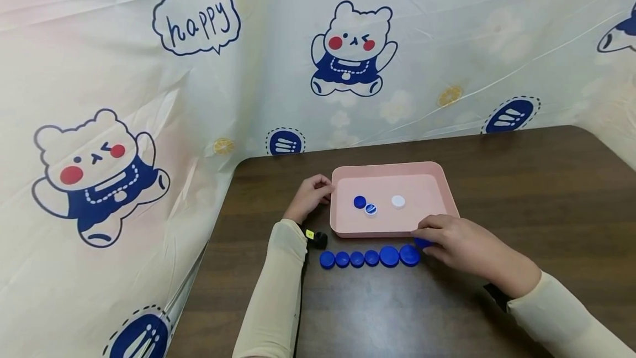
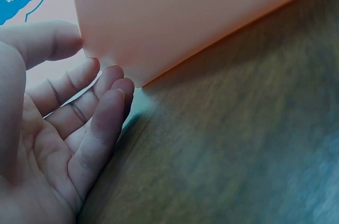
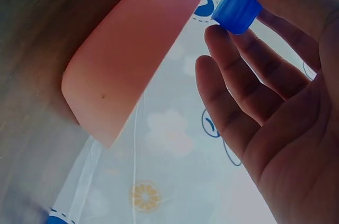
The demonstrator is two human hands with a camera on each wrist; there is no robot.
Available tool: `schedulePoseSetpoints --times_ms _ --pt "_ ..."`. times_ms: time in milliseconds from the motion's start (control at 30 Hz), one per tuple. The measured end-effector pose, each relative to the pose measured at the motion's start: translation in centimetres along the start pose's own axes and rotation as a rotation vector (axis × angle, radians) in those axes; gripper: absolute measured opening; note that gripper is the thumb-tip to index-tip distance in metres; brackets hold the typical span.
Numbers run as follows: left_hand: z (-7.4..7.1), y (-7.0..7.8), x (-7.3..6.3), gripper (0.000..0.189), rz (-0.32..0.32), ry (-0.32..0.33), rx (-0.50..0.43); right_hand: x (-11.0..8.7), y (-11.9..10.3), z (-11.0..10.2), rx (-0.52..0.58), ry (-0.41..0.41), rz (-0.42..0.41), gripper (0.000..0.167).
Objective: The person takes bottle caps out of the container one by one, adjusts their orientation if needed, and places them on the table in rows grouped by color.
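In the right hand [image 1: 459,242] a blue bottle cap [image 3: 238,8] with a ribbed side is pinched between thumb and fingertips, close by the tray's near right corner. The left hand [image 1: 310,198] rests its fingertips against the left side of a pink rectangular tray [image 1: 392,171]; its fingers are loosely bent at the outer wall in the left wrist view. Inside the tray lie a dark blue cap [image 1: 360,201], a white cap with blue print [image 1: 370,210] and a plain white cap [image 1: 398,201].
In front of the tray, several blue caps [image 1: 371,258] form a row on the brown wooden table [image 1: 377,314], the bigger ones at its right end. A pale curtain [image 1: 278,70] printed with cartoon bears hangs behind and to the left.
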State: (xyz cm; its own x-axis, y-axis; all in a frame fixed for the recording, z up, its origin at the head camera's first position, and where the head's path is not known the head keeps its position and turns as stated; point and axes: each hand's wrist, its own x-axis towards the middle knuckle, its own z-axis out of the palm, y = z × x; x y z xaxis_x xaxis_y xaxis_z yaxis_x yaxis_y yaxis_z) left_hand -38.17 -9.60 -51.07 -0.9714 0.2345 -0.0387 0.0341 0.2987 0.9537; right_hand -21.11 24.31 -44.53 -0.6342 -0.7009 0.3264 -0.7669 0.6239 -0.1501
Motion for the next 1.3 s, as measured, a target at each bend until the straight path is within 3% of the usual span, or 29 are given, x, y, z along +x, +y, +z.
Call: schedulePoseSetpoints --times_ms 367,767,967,1300 --pt "0.0 0.0 -0.1 0.011 0.034 0.001 -0.006 -0.6 -0.2 0.3 0.02 0.015 -0.024 0.037" --pt "-0.2 0.6 -0.5 0.011 0.03 -0.009 -0.002 -1.0 0.1 1.4 0.051 0.031 -0.043 0.035" --pt "-0.2 -0.2 -0.1 0.012 0.034 0.0 0.001 -1.4 0.4 1.9 0.056 0.001 -0.018 0.035" --pt "-0.2 0.2 -0.2 0.012 0.013 -0.004 0.004 -1.7 0.5 2.3 0.066 -0.04 0.011 0.034"
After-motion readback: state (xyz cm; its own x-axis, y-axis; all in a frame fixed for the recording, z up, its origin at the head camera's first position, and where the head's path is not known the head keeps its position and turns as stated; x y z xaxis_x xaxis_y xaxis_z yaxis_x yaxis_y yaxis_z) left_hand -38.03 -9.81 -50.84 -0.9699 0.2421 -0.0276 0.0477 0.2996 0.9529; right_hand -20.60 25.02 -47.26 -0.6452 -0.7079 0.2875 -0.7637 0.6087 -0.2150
